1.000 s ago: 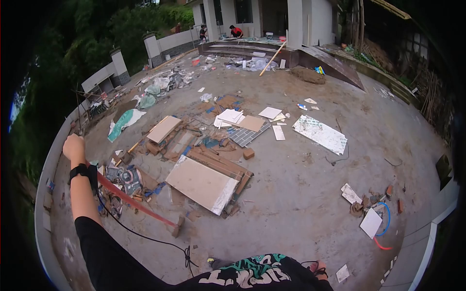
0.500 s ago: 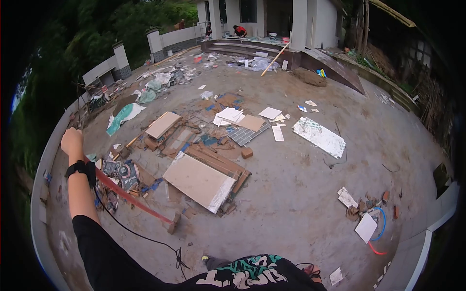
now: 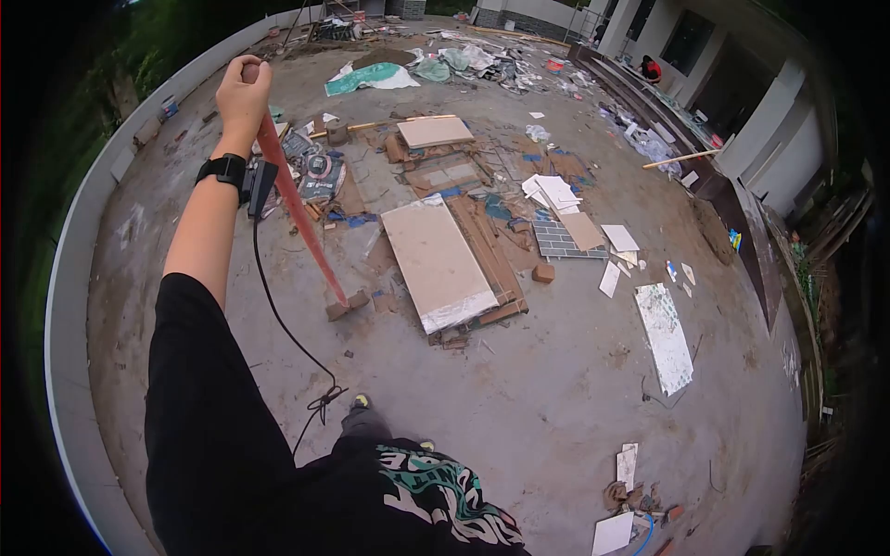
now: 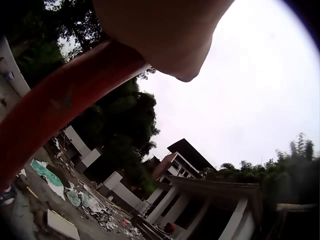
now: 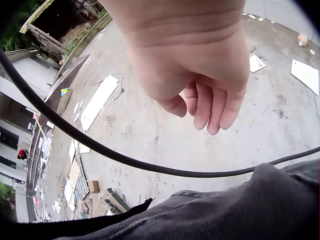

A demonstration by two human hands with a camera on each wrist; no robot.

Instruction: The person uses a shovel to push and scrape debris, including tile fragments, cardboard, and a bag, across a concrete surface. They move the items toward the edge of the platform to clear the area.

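At the upper left of the head view, my left hand [image 3: 243, 102] is raised, its fingers curled round the top of a long red pole [image 3: 297, 208]. The pole slants down to a brown, block-like end piece [image 3: 348, 306] at ground level. Seen from the left wrist, the thick red shaft [image 4: 65, 100] runs out from under the hand, whose fingers are mostly hidden. My right hand [image 5: 200, 70] hangs in the right wrist view, fingers loosely curled and holding nothing, above the concrete floor [image 5: 165, 145]. The head view does not show it.
A large beige board [image 3: 440, 264] lies on brown planks right of the pole. Tile pieces [image 3: 556, 195], a brick [image 3: 543, 273] and a speckled white panel [image 3: 664, 338] lie farther right. A black cable [image 3: 278, 320] trails from my left wrist. A person in red [image 3: 651, 69] is by the house.
The head view has swung left, so the house and debris sit farther right. My left hand and the red pole appear nearer the middle. My right hand has left the head view.
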